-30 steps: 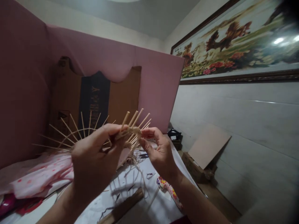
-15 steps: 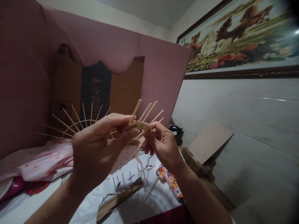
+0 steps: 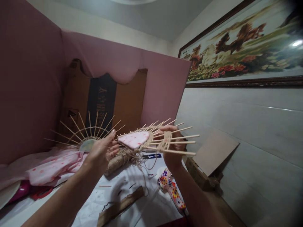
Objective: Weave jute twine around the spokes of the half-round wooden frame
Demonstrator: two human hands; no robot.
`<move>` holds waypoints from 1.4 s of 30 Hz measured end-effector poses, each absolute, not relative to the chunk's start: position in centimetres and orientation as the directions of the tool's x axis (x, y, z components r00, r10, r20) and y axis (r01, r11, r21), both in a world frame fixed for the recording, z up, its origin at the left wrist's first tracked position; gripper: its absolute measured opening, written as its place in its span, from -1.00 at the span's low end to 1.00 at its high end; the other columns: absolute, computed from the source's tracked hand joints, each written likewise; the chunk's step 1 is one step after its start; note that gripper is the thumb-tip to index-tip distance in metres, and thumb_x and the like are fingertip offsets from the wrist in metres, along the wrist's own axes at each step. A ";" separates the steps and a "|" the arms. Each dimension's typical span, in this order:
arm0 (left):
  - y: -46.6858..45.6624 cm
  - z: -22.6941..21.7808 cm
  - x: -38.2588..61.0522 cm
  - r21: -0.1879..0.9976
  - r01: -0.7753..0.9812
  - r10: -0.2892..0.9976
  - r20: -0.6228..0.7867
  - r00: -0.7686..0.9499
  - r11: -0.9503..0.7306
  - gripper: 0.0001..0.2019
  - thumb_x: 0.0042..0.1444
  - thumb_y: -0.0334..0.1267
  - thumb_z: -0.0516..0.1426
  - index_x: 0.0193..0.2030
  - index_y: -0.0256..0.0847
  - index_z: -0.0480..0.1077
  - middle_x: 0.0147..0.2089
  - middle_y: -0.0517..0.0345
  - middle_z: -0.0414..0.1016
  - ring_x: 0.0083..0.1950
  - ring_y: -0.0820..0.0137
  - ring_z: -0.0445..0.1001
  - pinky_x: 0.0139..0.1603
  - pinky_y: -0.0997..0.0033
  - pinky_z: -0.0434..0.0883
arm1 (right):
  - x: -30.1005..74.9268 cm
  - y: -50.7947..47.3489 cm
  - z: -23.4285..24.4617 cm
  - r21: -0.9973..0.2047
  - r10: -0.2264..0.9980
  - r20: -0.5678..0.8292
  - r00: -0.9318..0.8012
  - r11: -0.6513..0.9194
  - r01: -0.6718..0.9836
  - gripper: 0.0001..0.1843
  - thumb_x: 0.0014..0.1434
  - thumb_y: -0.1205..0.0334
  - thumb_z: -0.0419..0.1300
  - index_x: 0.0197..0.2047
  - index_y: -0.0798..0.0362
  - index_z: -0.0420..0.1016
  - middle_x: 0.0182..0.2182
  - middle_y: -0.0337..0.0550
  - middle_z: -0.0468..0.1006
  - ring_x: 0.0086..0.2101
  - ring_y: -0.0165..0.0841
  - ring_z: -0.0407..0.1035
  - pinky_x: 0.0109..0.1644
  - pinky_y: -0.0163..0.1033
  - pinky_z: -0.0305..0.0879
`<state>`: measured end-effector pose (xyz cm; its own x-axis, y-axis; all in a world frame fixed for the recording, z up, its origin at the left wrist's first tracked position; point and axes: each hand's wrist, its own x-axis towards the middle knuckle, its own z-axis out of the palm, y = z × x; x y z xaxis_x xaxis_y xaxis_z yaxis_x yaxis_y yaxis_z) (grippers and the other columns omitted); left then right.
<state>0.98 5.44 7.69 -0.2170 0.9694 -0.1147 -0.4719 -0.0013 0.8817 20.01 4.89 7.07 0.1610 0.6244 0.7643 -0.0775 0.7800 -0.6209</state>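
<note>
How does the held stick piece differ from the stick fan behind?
The held piece has a pink spotted centre; the back fan has a greenish one. Twine bands cross the held piece's sticks; a thin hoop crosses the back fan's. The held piece tips nearly flat; the back fan is more upright. Both have radiating pale sticks.

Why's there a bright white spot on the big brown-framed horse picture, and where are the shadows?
Head view: glare, probably reflected lamplight, near the right end of the brown-framed horse picture; head view: soft grey shadows on the flat white tabletop, low in the middle.
</note>
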 end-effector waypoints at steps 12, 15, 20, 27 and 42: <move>2.0 7.4 1.2 0.559 -0.805 0.968 -0.241 0.071 0.198 -0.73 0.10 -0.49 0.11 -0.03 -0.34 0.38 -0.27 -0.09 0.58 -0.32 0.21 0.60 -0.31 0.18 0.58 | 18.1 6.2 2.8 -0.538 0.533 0.841 -0.088 0.842 -0.036 -0.88 0.18 0.24 0.16 -0.17 -0.05 0.42 -0.25 -0.16 0.52 -0.31 -0.35 0.46 -0.27 -0.23 0.42; 1.2 7.1 1.0 0.584 -0.789 0.963 -0.269 0.035 0.192 -0.66 0.05 -0.62 0.09 -0.03 -0.36 0.39 -0.28 -0.09 0.58 -0.33 0.22 0.60 -0.30 0.21 0.58 | 17.9 6.3 2.5 -0.509 0.489 0.845 -0.216 0.860 -0.043 -0.78 0.22 0.29 0.12 -0.05 -0.08 0.40 -0.15 -0.14 0.52 -0.28 -0.35 0.49 -0.22 -0.21 0.45; 1.1 6.1 -0.3 0.612 -0.791 0.969 -0.206 -0.135 0.020 -0.66 0.04 -0.64 0.07 -0.06 -0.31 0.42 -0.32 0.03 0.59 -0.33 0.31 0.60 -0.26 0.29 0.58 | 17.2 6.4 1.7 -0.565 0.547 0.821 -0.161 0.819 -0.099 -0.60 0.20 0.34 0.13 0.09 -0.14 0.29 -0.19 -0.15 0.53 -0.35 -0.39 0.45 -0.37 -0.28 0.44; 0.5 4.7 -2.1 0.625 -0.781 0.957 -0.217 -0.190 -0.013 -0.72 0.03 -0.65 0.06 -0.21 -0.27 0.46 -0.43 0.09 0.60 -0.43 0.31 0.59 -0.34 0.32 0.59 | 16.4 7.1 0.2 -0.777 0.779 0.625 -0.047 0.616 -0.131 -0.94 0.04 0.31 0.28 -0.39 0.03 0.46 -0.54 -0.28 0.46 -0.57 -0.47 0.28 -0.53 -0.37 0.21; 0.3 3.4 -1.9 0.731 -0.679 0.973 -0.197 -0.117 0.066 -0.81 -0.14 -0.62 0.17 -0.38 -0.33 0.49 -0.46 0.05 0.61 -0.50 0.30 0.57 -0.44 0.40 0.57 | 20.4 7.6 4.5 -0.455 0.623 0.744 -0.240 0.736 0.502 -0.82 0.20 0.26 0.14 -0.45 0.07 0.41 -0.49 -0.23 0.41 -0.43 -0.41 0.29 -0.32 -0.31 0.18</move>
